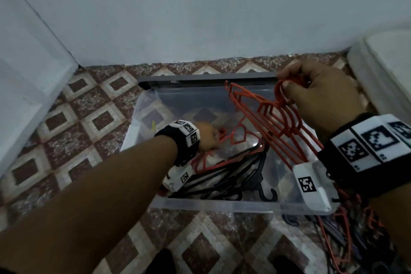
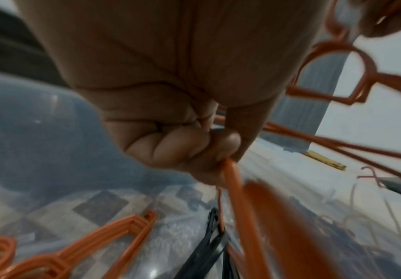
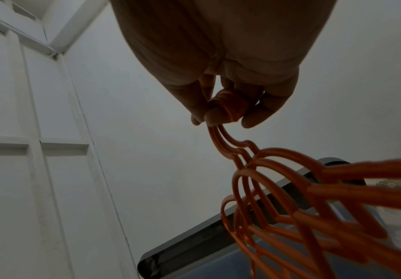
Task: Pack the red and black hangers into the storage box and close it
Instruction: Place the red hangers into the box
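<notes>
A clear storage box (image 1: pixel 222 206) stands open on the tiled floor, its grey lid (image 1: pixel 200 79) upright along the back edge. My right hand (image 1: pixel 311 93) holds a bundle of red hangers (image 1: pixel 278 118) by their hooks (image 3: pixel 230 105) above the box's right side, and they slant down into it. My left hand (image 1: pixel 208 138) reaches inside the box, and its fingers (image 2: pixel 182 143) grip a red hanger (image 2: pixel 237 188). Black hangers (image 1: pixel 233 176) lie in the front of the box, and another red hanger (image 2: pixel 75 253) lies on the bottom.
More red and black hangers (image 1: pixel 347 240) lie in a pile on the floor at the front right, outside the box. A white door (image 1: pixel 22 95) is at the left, a white wall behind the box, and a white object (image 1: pixel 382 69) at the right.
</notes>
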`<action>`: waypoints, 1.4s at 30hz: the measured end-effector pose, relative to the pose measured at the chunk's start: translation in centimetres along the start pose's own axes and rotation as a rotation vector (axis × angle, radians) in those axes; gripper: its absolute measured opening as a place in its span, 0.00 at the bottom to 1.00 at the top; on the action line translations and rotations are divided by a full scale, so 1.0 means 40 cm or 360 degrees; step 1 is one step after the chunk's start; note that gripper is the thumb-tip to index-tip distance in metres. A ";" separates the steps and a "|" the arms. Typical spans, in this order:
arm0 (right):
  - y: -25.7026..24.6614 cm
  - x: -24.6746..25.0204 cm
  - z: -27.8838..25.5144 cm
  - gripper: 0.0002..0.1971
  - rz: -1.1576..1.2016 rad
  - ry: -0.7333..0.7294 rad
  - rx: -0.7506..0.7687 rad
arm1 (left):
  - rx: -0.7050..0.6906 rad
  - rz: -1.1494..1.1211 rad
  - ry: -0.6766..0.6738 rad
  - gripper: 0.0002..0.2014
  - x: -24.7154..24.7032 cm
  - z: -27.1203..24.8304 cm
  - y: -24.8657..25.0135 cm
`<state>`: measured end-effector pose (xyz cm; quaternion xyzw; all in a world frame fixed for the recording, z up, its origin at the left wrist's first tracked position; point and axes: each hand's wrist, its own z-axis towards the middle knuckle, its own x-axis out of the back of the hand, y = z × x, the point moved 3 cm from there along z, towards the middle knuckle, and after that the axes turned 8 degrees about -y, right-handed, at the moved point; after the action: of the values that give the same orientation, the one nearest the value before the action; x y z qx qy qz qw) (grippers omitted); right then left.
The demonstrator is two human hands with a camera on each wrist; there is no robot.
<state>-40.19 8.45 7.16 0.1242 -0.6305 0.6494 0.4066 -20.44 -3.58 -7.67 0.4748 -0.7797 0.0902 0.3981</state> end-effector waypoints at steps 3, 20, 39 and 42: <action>-0.019 0.028 0.000 0.09 0.0118 0.0038 -0.0017 | -0.0012 -0.0063 0.0127 0.07 0.058 -0.112 -0.024; -0.107 0.003 -0.036 0.22 0.0255 -0.0051 -0.0012 | -0.0454 -0.1399 0.0079 0.09 -0.047 -0.372 0.200; -0.109 -0.048 -0.057 0.07 -0.0085 -0.0678 0.0191 | -0.0172 -0.0040 0.1314 0.27 0.016 -0.335 0.085; -0.140 -0.063 -0.074 0.09 -0.0100 -0.0783 0.0278 | -0.0157 0.0190 0.1139 0.44 0.012 -0.322 0.053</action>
<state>-33.71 9.55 8.97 0.3325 -0.6479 0.6387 0.2485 -15.39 3.91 1.75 0.3472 -0.6208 0.2359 0.6621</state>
